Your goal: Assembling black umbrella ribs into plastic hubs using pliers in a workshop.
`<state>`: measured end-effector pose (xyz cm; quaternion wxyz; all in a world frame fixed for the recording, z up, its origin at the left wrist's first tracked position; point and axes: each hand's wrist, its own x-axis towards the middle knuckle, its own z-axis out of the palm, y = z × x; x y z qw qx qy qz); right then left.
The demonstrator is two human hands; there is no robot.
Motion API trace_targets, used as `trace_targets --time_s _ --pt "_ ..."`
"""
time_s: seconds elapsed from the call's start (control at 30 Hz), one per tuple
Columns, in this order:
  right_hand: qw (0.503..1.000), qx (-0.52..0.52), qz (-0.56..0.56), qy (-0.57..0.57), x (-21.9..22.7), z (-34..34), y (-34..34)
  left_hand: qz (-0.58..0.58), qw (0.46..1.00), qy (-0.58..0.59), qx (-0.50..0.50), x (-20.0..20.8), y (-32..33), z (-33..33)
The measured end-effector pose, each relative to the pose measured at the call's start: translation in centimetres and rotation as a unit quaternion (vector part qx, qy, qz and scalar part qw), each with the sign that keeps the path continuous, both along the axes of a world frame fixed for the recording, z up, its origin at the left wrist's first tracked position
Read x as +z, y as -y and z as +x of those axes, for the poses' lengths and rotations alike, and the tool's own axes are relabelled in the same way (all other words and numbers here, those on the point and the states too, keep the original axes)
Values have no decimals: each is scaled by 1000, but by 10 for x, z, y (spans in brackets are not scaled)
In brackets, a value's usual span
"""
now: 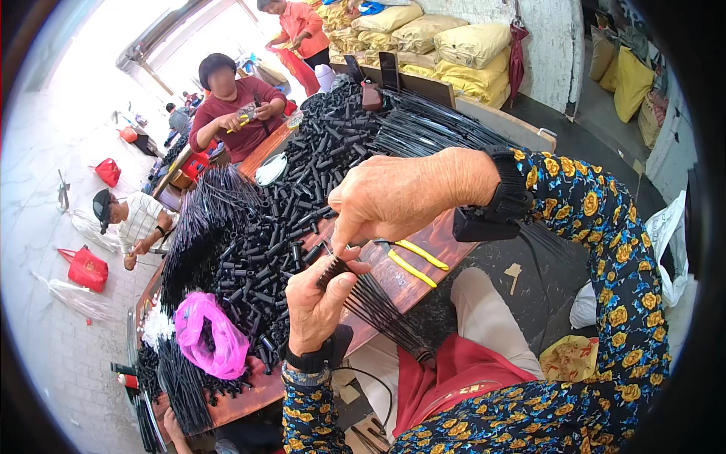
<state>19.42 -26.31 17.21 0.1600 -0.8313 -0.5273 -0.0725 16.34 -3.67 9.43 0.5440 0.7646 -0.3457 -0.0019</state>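
Observation:
My left hand (316, 303) is closed around the upper end of a bundle of thin black rods (382, 314), which look like umbrella ribs. Their lower ends run down to my lap, against a red apron (454, 371). Just above, my right hand (401, 193) has its fingers curled, with the index finger pointing down at the rod tops. Whatever lies between those fingertips is too small to make out. Pliers with yellow handles (422, 255) rest on the reddish wooden bench (446, 236), right beside both hands.
A large heap of short black tubes (257, 272) covers the bench, with long black rods (439, 125) behind it. A pink plastic bag (227, 359) sits at the near left. Across the bench a person in dark red (238, 113) works with pliers. Yellow sacks (473, 45) are stacked behind.

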Motion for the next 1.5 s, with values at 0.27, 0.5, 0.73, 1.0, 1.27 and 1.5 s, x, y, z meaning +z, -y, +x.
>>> trace_targets --time_s 0.27,0.5,0.73,1.0,1.27,1.5 --pt "998 9 48 -51 -7 2 -4 4 999 -42 -8 -2 -3 4" --pt "989 -12 115 -90 -22 -5 -9 -30 996 -81 13 -5 12 0" --pt "983 -87 153 -44 -23 -19 -32 -129 979 -159 14 -20 4 -1" --pt "967 -86 36 -235 -50 -3 11 -245 940 -235 -41 -6 11 -8" --pt "945 -51 78 -313 -147 -18 -48 -227 952 -203 -36 -10 18 -1" --pt "914 29 136 -380 -147 -7 -49 -294 923 -222 -112 -42 -15 21"
